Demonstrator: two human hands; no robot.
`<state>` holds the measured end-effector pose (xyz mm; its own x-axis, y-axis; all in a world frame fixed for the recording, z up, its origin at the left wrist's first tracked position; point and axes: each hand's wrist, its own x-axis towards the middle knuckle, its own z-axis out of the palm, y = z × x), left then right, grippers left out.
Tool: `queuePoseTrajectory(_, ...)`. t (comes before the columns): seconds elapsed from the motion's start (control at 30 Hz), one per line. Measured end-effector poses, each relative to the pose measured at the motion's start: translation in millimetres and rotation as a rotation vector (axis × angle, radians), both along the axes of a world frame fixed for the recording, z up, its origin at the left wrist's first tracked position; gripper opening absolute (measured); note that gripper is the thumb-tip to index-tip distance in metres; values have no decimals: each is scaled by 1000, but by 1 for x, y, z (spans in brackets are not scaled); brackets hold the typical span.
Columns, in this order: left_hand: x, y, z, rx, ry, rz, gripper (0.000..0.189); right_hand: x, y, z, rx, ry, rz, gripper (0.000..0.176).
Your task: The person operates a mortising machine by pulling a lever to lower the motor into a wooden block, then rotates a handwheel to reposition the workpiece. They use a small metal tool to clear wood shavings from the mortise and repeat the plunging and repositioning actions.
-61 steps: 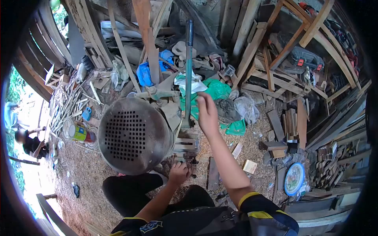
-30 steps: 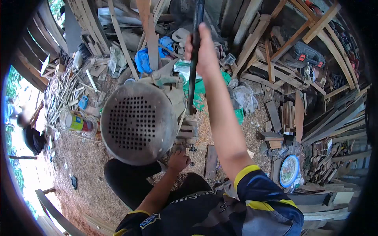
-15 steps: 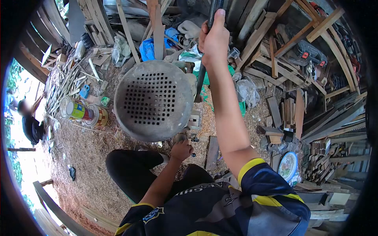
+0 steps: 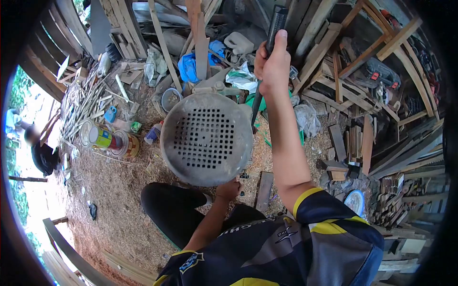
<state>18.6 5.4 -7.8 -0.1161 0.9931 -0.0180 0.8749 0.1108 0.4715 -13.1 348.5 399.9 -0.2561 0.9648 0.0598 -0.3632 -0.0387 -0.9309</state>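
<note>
A round grey metal plate with rows of square holes [image 4: 206, 138] takes up the middle of the view, its hinged arm behind it. My right hand [image 4: 275, 66] is raised, with its fingers wrapped round the black grip of a metal lever [image 4: 279, 21] that slants down beside the plate. Low under the plate's near rim is my left hand [image 4: 229, 189], closed, with its fingertips partly hidden. A small dark knob [image 4: 242, 193] shows right beside it; what this hand holds cannot be made out.
Paint cans [image 4: 114, 142] and scattered sticks [image 4: 86, 105] lie at the left on the shavings-covered floor. A bucket [image 4: 171, 99] stands behind the plate. Stacked wood offcuts [image 4: 354, 143] fill the right side. Another person [image 4: 43, 155] is at the far left.
The perforated plate has come closer to my body and now covers more of my left hand. A bucket behind it has come into view. My right hand keeps its grip, slightly lower in view.
</note>
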Motion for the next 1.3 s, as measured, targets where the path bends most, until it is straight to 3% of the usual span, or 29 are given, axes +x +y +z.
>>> queuePoseTrajectory(0.03,-1,1,1,149,158,-10,32,-1,1,0,-7,-3,6,67)
queuePoseTrajectory(0.13,-2,4,12,117,105,-37,33,2,-2,-3,31,-6,-9,68)
queuePoseTrajectory(0.27,1,-7,-8,22,62,-79,26,4,-17,-3,102,10,-32,68)
queuePoseTrajectory(0.3,1,-7,-17,230,104,-28,28,4,-18,-3,91,18,-23,68)
queuePoseTrajectory(0.33,2,-8,-18,250,118,-11,28,3,-18,-2,81,31,-20,68)
queuePoseTrajectory(0.4,-5,-6,-10,170,143,-116,27,1,-8,-1,82,42,11,69)
queuePoseTrajectory(0.53,-2,6,14,156,154,-24,25,-2,28,1,-70,-3,75,70)
queuePoseTrajectory(0.67,2,-1,6,123,194,-12,25,-6,40,-8,-167,-25,121,69)
queuePoseTrajectory(0.8,1,4,6,70,115,8,27,3,2,-1,-15,-35,45,70)
queuePoseTrajectory(0.9,1,3,-1,131,112,7,27,24,-50,-14,253,49,15,74)
queuePoseTrajectory(1.03,0,2,-15,159,46,-33,28,39,-69,-27,264,126,16,71)
queuePoseTrajectory(1.13,0,4,-11,206,63,-32,28,44,-55,-24,209,140,198,69)
queuePoseTrajectory(1.2,3,2,-7,145,56,-21,27,48,-58,-5,298,91,318,71)
queuePoseTrajectory(1.23,2,3,-8,121,66,-36,28,42,-62,9,343,92,263,80)
queuePoseTrajectory(1.3,1,4,1,79,132,-70,33,41,-64,27,349,93,234,75)
